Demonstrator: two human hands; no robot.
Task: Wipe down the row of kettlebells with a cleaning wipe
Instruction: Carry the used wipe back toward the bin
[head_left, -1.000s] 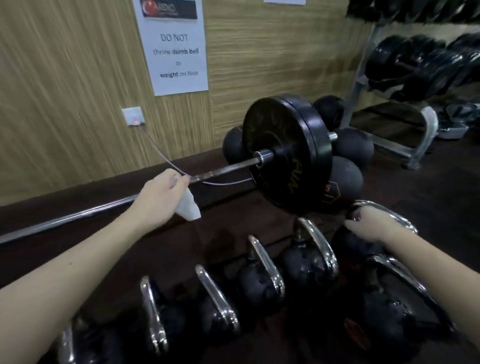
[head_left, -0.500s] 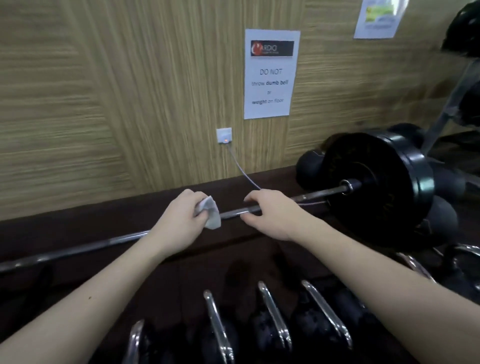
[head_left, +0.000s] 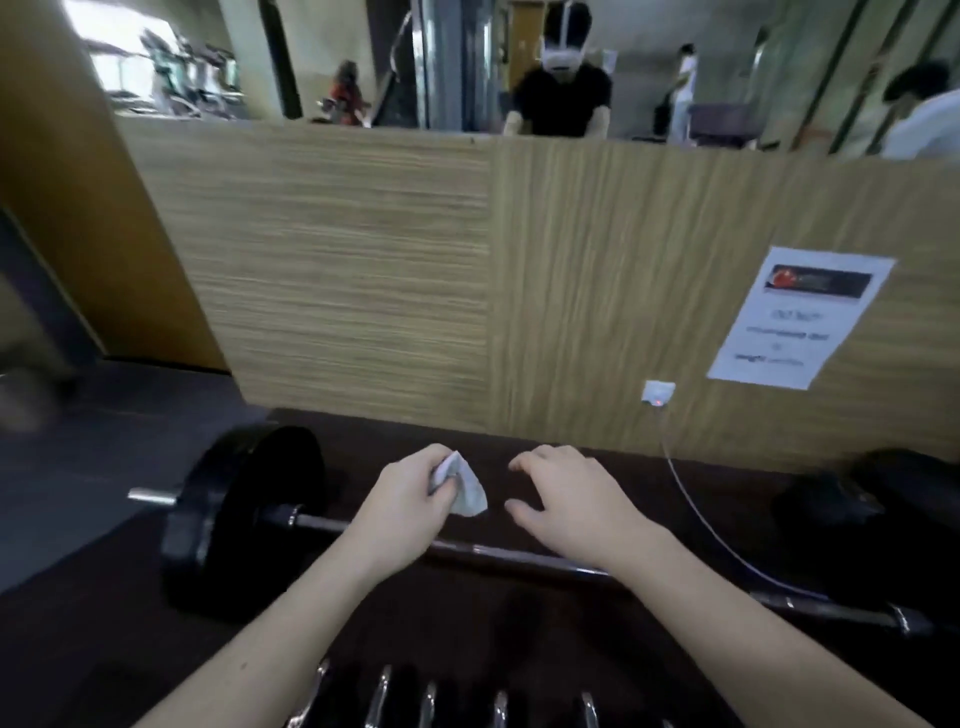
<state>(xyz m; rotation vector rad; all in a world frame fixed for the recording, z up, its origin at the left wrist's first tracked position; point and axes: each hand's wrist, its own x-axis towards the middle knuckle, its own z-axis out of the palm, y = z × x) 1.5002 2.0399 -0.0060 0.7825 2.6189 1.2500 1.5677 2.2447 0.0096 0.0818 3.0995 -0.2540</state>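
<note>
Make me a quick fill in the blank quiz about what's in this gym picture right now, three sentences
1. The crumpled white wipe is held in the ____ hand.
2. Both hands hover above the long bar of a ____.
3. The chrome handles along the bottom edge belong to the row of ____.

Missing words: left; barbell; kettlebells

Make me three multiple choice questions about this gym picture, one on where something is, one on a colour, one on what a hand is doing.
1. Where does the barbell lie?
A. On a rack
B. On the floor below the wooden wall
C. Across a bench

2. What colour is the wipe?
A. White
B. Blue
C. Yellow

3. What is the right hand doing?
A. Gripping a kettlebell
B. Pinching the wipe
C. Holding nothing, fingers spread

Answers: B, it lies on dark flooring before the wall; A, the crumpled wipe looks white; C, the left hand holds the wipe instead.
</note>
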